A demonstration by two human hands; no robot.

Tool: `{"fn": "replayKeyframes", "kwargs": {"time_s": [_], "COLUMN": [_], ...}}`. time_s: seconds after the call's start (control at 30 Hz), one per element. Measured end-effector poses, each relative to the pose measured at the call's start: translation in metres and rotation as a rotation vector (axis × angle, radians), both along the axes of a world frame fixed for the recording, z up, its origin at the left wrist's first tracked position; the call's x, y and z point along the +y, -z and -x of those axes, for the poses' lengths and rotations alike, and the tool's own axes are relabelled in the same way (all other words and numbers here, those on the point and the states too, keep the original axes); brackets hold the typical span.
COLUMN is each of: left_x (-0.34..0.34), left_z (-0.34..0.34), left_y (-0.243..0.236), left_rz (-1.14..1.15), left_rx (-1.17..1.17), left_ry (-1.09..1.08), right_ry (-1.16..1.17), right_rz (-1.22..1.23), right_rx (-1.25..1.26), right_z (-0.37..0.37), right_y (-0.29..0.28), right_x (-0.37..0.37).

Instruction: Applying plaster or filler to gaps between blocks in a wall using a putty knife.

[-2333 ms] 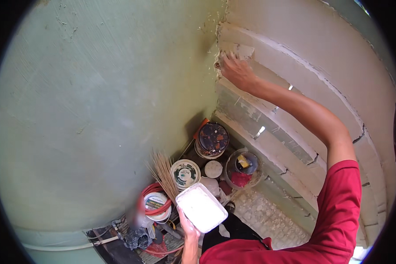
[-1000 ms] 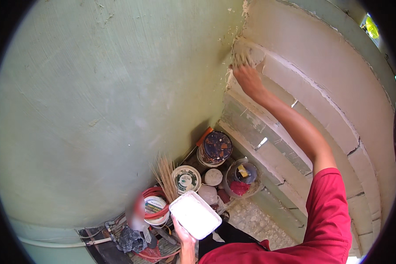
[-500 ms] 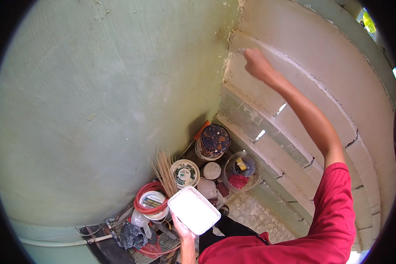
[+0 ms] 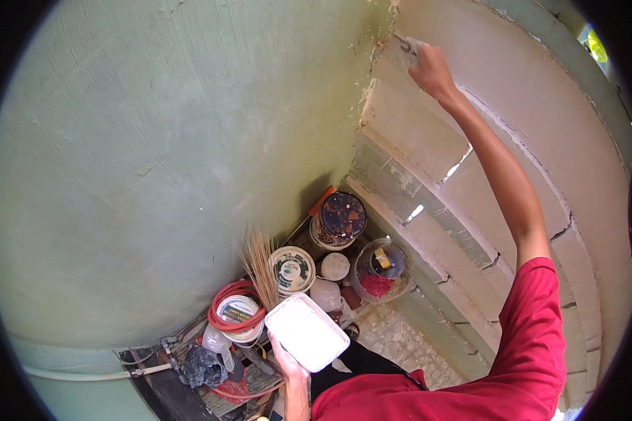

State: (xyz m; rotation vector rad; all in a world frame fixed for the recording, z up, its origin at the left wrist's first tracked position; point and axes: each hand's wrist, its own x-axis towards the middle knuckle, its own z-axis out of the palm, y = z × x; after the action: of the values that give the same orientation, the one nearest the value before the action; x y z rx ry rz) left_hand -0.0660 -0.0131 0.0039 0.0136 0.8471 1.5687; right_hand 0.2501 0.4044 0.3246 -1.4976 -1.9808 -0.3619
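Note:
My left hand [image 4: 288,359] grips a white rectangular tub [image 4: 269,327] from its left and lower side. The tub looks full of smooth white paste or paint. Stretched far up to the right, my right hand [image 4: 430,70] is closed around a small grey-white tool [image 4: 409,49], whose exact kind is too blurred to make out. Its tip is at the corner seam where the green wall [image 4: 154,140] meets the pale block wall [image 4: 484,42]. Rough pale filler runs along that corner.
Below stand a dark-lidded bucket [image 4: 343,215], a white-lidded bucket [image 4: 293,271], a clear basin [image 4: 400,288] with a red cloth, and a bundle of thin sticks [image 4: 258,270]. A red hose [image 4: 221,317] coils around another bucket. A pipe [image 4: 91,376] runs along the lower left.
My right hand has moved up and slightly right along the corner, bringing the tool into clearer sight. My left hand and the tub stay almost in place.

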Motion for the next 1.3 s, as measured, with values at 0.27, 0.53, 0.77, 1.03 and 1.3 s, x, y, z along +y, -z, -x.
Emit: {"fn": "replayKeyframes", "kwargs": {"time_s": [0.27,0.53,0.77,1.03,1.3], "left_x": [-0.005,-0.017,-0.017,-0.022,-0.002], "left_z": [-0.006,-0.011,-0.015,-0.018,-0.03], "left_y": [0.004,0.01,0.009,0.008,-0.009], "left_rz": [-0.013,0.003,-0.017,0.018,-0.069], "left_rx": [-0.031,0.013,-0.044,-0.011,-0.036], "left_ry": [-0.01,-0.056,-0.021,-0.062,0.019], "right_ry": [-0.603,-0.242,-0.311,-0.198,-0.333], "right_rz": [-0.134,0.365,0.24,0.539,0.355], "right_rx": [-0.751,-1.17,-0.94,-1.049,-1.008], "right_z": [0.011,-0.013,0.009,0.002,-0.002], "right_y": [-0.007,-0.007,-0.022,-0.04,-0.034], "right_x": [0.005,-0.028,0.003,-0.068,-0.022]}}
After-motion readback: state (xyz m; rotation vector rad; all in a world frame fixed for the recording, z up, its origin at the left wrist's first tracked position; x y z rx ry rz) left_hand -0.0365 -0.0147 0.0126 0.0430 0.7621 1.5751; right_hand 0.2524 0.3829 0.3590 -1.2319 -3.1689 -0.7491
